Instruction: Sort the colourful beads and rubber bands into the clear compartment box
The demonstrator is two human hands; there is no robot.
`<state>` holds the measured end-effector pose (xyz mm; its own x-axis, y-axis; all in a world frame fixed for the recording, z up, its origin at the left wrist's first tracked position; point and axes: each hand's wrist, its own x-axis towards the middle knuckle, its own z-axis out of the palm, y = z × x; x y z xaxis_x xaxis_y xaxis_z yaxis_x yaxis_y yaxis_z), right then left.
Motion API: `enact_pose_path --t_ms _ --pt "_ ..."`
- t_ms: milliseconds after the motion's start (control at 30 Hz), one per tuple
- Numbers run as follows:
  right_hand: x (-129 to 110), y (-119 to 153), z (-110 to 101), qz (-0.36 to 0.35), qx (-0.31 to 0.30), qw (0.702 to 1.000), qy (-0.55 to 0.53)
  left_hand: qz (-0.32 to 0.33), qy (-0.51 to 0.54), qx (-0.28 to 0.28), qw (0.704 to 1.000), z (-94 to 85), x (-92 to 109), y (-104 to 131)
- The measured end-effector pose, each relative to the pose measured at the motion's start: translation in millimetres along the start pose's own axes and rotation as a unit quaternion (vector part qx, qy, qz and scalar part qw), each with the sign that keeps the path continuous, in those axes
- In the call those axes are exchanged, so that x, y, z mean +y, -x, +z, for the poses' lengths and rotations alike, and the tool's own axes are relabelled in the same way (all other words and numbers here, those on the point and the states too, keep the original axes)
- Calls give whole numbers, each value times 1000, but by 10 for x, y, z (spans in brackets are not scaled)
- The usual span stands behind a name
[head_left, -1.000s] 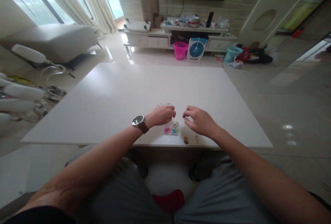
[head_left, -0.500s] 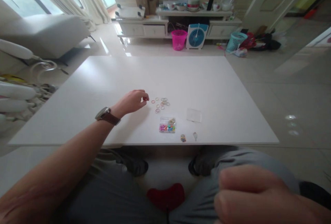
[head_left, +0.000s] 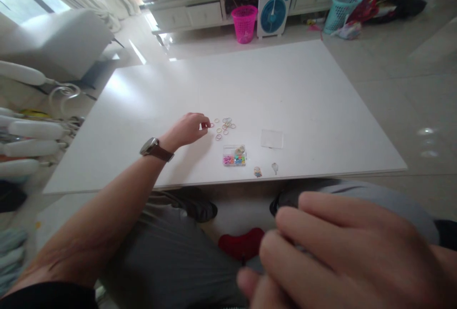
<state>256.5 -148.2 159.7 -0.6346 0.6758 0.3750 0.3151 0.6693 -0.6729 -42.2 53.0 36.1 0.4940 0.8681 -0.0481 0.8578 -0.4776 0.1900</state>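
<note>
My left hand (head_left: 194,127), with a watch on its wrist, is over the white table (head_left: 300,90), its fingertips pinched at a reddish ring (head_left: 212,125) on the left side of several thin coloured rings (head_left: 228,123). A clear divided box (head_left: 234,156) with pink, green and blue pieces and some rings stands nearer the front edge. To its right lie a clear lid (head_left: 272,139), a small cartoon figure (head_left: 257,172) and a small pale piece (head_left: 274,168). My right hand (head_left: 342,252) is large and blurred above my lap, its fingers curled; what they may hold is hidden.
Beyond the table stand a pink basket (head_left: 244,24), a blue and white fan (head_left: 274,12) and a light blue basket (head_left: 342,12). White chair parts (head_left: 32,130) are at the left. A red object (head_left: 241,244) shows below, between my legs.
The view has tilted down and turned. My left fingertips have come to the reddish ring. My right hand has moved up and left into view, showing more of its curled fingers.
</note>
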Motion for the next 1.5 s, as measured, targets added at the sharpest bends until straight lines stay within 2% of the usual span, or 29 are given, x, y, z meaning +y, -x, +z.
enact_pose_path --t_ms 67,167,233,467,667,867,1033,1300,1500 --pt "50 -148 14 -58 -60 994 72 -3 -2 -2 1000 23 -1 4" --pt "243 -247 108 -110 -129 976 134 -2 2 -11 1000 82 -17 -5" --pt "374 -263 182 -118 -171 965 162 -1 11 -18 1000 122 -12 -21" --pt "522 -313 262 -28 -270 933 238 0 43 -8 999 189 65 -48" --pt "608 -311 348 47 -353 907 226 -22 59 6 998 274 -5 -75" --pt "759 -225 456 83 -373 896 226 -10 77 16 997 423 36 -101" --pt "779 -231 440 101 -374 892 234 -36 78 -2 996 516 79 -128" --pt "690 -266 424 101 -373 893 229 -32 17 -89 995 513 98 -125" --pt "748 -284 450 99 -387 889 223 -4 -9 -96 995 508 111 -67"
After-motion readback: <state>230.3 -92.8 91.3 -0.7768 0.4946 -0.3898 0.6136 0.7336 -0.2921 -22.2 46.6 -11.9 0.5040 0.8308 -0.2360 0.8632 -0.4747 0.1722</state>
